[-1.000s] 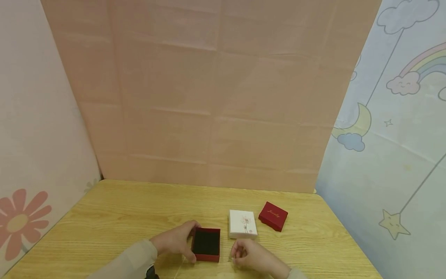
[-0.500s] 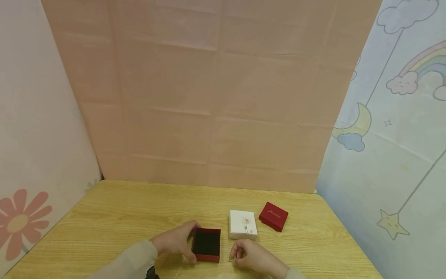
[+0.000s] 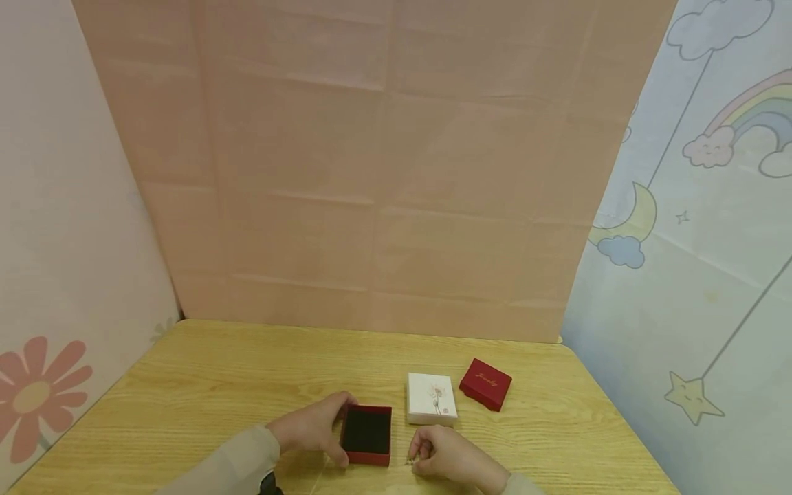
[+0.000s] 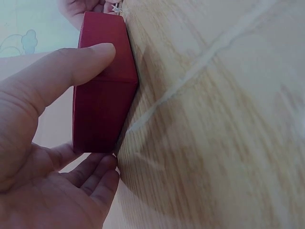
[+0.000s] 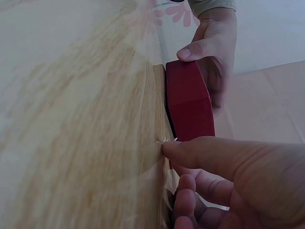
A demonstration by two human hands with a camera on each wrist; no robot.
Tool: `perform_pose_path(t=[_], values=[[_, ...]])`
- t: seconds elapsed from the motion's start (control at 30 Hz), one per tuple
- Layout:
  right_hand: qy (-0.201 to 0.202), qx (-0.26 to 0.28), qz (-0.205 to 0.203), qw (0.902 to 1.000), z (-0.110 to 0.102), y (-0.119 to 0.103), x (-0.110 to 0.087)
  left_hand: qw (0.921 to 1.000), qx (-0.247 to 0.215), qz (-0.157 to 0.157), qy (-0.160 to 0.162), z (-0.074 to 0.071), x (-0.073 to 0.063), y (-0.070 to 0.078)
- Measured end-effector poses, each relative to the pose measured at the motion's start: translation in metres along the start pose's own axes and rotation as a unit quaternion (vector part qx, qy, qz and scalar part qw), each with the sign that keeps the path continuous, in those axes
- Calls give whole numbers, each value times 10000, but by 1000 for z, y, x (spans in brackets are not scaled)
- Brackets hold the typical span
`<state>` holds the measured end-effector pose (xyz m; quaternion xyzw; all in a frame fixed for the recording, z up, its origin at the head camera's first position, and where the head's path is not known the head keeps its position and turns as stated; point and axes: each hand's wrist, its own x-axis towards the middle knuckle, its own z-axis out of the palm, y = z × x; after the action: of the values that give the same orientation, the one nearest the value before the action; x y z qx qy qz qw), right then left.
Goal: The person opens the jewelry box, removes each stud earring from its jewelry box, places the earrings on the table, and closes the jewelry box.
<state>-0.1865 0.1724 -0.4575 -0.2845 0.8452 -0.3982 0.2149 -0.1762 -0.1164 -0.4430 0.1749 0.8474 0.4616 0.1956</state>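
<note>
Left hand (image 3: pixel 312 426) grasps lidless red box (image 3: pixel 369 458) from left side, likely steadying it on table (image 3: pixel 266 371). Right hand (image 3: pixel 452 454) pinches tiny metal trinket (image 4: pixel 116 8) beside box, precise hold presumably because piece is small.

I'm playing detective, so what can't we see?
Silver star trinket, head view: too small; right hand partly covers it.
White box, head view: inside hidden by its top.
Open red box, left wrist view: inside hidden by its walls.
Black object, head view: bottom edge cuts it.
</note>
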Motion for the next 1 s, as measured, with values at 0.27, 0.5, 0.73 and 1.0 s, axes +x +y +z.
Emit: perform_pose_path(t=[0.27, 0.5, 0.73, 1.0], values=[[-72, 74, 56, 9999, 0, 0, 2, 10000, 61, 1, 9, 0, 1, -1], [-68, 44, 70, 9999, 0, 1, 2, 10000, 85, 41, -10, 0, 1, -2], [-76, 80, 94, 9999, -1, 0, 1, 10000, 46, 29, -6, -1, 0, 0], [-110, 134, 105, 9998, -2, -1, 1, 10000, 25, -55, -45, -1, 3, -1]])
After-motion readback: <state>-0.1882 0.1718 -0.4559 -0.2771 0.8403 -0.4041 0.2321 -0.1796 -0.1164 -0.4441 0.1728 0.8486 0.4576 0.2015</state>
